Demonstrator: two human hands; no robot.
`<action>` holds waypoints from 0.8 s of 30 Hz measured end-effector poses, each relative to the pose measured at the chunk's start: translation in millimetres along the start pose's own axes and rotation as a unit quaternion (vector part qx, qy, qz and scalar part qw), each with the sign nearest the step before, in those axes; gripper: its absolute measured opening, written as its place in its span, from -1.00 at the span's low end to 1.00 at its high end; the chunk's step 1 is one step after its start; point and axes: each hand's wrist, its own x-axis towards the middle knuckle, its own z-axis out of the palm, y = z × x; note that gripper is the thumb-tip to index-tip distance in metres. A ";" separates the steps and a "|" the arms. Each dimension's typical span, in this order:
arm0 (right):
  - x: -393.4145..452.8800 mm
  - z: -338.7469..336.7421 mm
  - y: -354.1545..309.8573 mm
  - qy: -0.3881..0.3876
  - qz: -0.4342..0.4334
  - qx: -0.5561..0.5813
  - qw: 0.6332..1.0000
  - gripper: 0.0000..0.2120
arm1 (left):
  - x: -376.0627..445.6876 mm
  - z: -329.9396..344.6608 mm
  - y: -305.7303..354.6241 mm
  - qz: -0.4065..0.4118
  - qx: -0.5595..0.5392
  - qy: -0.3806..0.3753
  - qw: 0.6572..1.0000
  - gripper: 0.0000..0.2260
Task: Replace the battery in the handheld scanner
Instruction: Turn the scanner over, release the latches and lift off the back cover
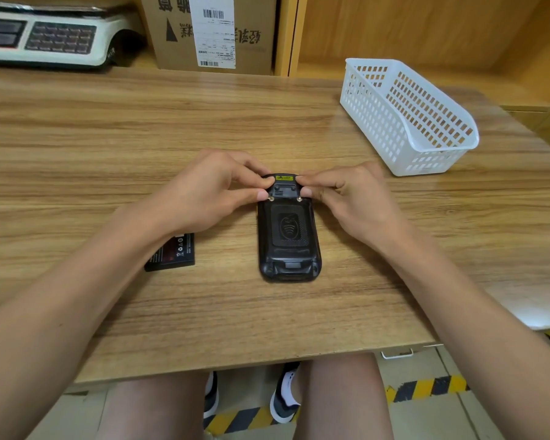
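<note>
Wooden table (108,147), grain running side to side. All places below taken from the scanner (289,230), which lies face down near the middle of the table, back cover on, long axis pointing away from the person.

Cardboard box (210,30) with a white shipping label: far beyond the scanner, on a shelf behind the table. Weighing scale (45,36): far beyond and well to the left. White plastic basket (407,119): beyond and to the right, well apart, on the table.

Left hand (210,192): at the scanner's far left corner, thumb and forefinger tips pinching its top end by a small metal latch. Right hand (353,201): mirrored at the far right corner, thumb and forefinger closed on the top end.

Loose black battery (172,254): left of the scanner, near, not touching, partly under the left forearm.
</note>
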 end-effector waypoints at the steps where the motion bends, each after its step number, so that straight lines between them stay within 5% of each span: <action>1: -0.6 -0.1 0.3 0.000 0.001 0.005 1.000 -0.82 | 0.0 -0.1 -0.1 0.001 -0.002 -0.001 1.000 -0.78; 24: -3.2 1.4 1.6 -0.007 0.022 0.040 0.999 -0.79 | 5.3 4.4 -15.9 0.184 0.087 0.063 0.977 -0.82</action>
